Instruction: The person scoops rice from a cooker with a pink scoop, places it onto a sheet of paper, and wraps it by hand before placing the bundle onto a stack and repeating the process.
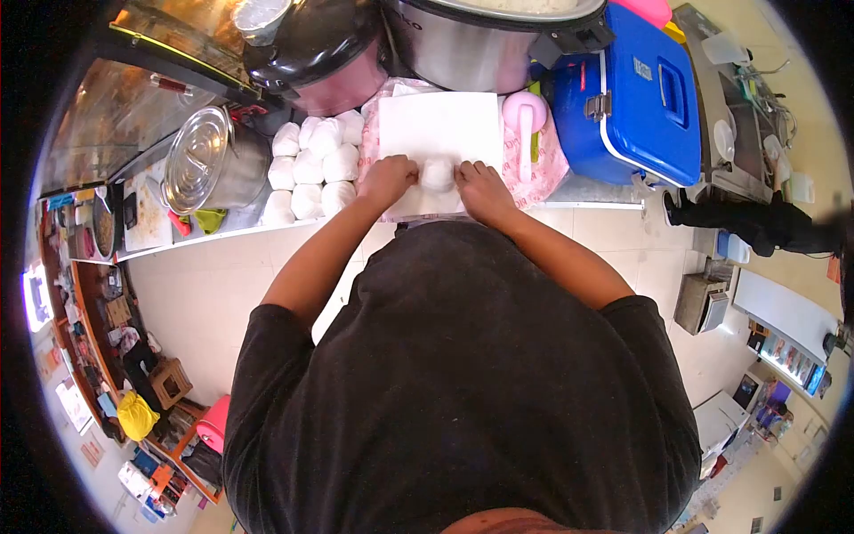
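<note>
A rounded white lump (437, 174), its detail too washed out to tell whether it is bare rice or wrapped, sits low on a stack of white paper sheets (440, 125). Just left of it, my left hand (390, 181) has its fingers curled down at the paper. My right hand (485, 190) mirrors it on the right side, fingers bent and pressed onto the paper. Both hands appear closed on the paper's edges near the lump. Several white wrapped bundles (309, 167) are piled to the left. Right of the sheets lies a pink scoop (525, 114) with its handle toward me.
A large cooker (485, 49) holding white rice stands behind the paper, beside a dark-lidded pot (320, 53). A lidded steel pot (200, 165) is at left. A blue cooler box (623, 102) borders the right side. Farther right, a person's dark-clothed legs (756, 222) show.
</note>
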The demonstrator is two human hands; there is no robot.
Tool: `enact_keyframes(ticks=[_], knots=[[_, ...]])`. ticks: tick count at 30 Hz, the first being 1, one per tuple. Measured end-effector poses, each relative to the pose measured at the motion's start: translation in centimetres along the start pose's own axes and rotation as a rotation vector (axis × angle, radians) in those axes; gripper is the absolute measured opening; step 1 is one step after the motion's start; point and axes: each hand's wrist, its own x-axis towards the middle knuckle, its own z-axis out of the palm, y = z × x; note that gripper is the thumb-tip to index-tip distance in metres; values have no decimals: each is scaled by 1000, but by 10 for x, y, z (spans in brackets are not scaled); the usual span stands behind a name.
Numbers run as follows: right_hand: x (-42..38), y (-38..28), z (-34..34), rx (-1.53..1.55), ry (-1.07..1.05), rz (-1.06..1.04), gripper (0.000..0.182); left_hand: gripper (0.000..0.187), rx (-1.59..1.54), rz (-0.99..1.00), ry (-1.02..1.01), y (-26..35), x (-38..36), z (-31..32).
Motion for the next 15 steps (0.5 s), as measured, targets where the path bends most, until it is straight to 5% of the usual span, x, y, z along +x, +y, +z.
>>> enact_keyframes(ticks=[3, 7, 10, 13, 15], knots=[[5, -1, -4, -9, -65, 37, 33, 42, 68, 143, 420, 8, 6, -8], [0, 6, -25, 109, 75, -31, 47, 54, -178, 324, 121, -10, 27, -1], [5, 9, -24, 735, 253, 53, 60, 53, -976, 236, 25, -13, 15, -2], [25, -23, -45, 1369, 263, 257, 67, 59, -1228, 380, 221, 19, -17, -26], [37, -44, -69, 1521, 245, 362, 68, 71, -1208, 360, 342, 20, -25, -18]])
